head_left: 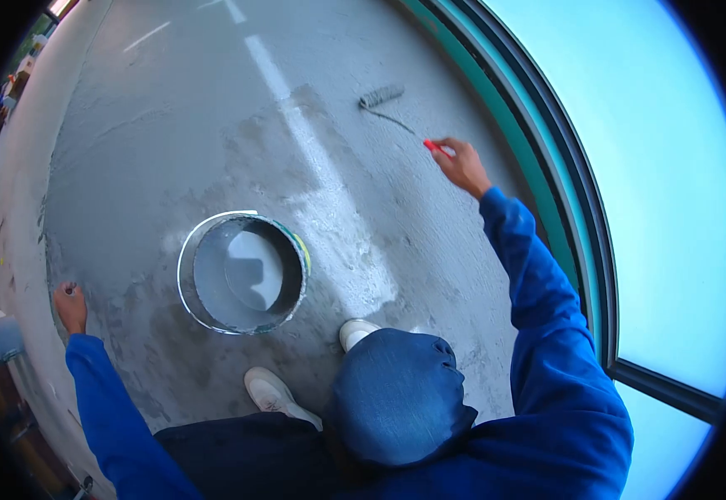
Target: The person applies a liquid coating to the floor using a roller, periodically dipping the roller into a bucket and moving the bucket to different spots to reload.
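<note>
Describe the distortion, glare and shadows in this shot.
Head view: fisheye bends the window frame into an arc, corners black; the window is washed out pale blue; a shadow falls inside the bucket; the roller and right hand are sharp.

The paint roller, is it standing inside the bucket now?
No, the paint roller lies on the grey floor, apart from the bucket, with its red handle in the right hand.
</note>
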A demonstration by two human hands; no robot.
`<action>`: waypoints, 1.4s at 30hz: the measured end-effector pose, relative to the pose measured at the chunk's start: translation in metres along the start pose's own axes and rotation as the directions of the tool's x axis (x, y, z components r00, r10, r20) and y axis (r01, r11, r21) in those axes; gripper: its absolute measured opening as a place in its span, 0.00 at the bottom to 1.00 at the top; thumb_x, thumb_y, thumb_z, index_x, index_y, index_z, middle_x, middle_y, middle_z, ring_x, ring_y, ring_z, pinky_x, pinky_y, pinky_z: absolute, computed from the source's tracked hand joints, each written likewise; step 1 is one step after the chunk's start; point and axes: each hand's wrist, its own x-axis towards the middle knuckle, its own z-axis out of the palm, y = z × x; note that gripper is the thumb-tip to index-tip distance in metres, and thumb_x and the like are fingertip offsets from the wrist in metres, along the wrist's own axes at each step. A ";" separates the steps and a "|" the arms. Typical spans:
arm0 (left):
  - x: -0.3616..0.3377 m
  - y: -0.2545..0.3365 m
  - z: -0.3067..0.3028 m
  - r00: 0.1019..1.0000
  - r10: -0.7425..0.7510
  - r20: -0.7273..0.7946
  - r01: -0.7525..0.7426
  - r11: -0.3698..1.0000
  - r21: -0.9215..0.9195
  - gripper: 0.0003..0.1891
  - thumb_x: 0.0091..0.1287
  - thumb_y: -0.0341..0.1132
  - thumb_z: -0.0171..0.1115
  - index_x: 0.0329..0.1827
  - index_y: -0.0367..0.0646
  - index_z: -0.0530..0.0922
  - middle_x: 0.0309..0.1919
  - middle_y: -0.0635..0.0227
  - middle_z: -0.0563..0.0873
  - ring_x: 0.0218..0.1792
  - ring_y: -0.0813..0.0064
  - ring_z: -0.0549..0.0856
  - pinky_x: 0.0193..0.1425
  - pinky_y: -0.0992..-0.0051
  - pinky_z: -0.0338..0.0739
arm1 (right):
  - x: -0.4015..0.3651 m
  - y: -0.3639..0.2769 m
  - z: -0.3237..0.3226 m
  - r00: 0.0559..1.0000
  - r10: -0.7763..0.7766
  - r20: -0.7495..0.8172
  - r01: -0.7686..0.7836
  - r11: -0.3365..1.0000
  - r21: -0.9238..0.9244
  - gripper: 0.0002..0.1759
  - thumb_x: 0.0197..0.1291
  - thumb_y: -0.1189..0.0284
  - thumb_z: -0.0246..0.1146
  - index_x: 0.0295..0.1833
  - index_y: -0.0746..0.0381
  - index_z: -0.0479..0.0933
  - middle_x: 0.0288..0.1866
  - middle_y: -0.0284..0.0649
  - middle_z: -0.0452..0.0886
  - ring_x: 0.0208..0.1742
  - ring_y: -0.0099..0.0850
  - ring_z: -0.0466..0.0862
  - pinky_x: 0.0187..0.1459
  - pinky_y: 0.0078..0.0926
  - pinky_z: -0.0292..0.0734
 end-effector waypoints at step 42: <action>-0.091 0.289 -0.081 0.635 0.263 0.726 0.200 0.852 -0.484 0.27 0.67 0.56 0.51 0.50 0.39 0.78 0.35 0.65 0.81 0.23 0.79 0.79 0.22 0.81 0.68 | -0.066 -0.023 0.009 0.995 0.098 0.016 -0.097 0.995 -0.026 0.17 0.60 0.61 0.58 0.52 0.54 0.78 0.38 0.52 0.83 0.42 0.51 0.82 0.45 0.45 0.76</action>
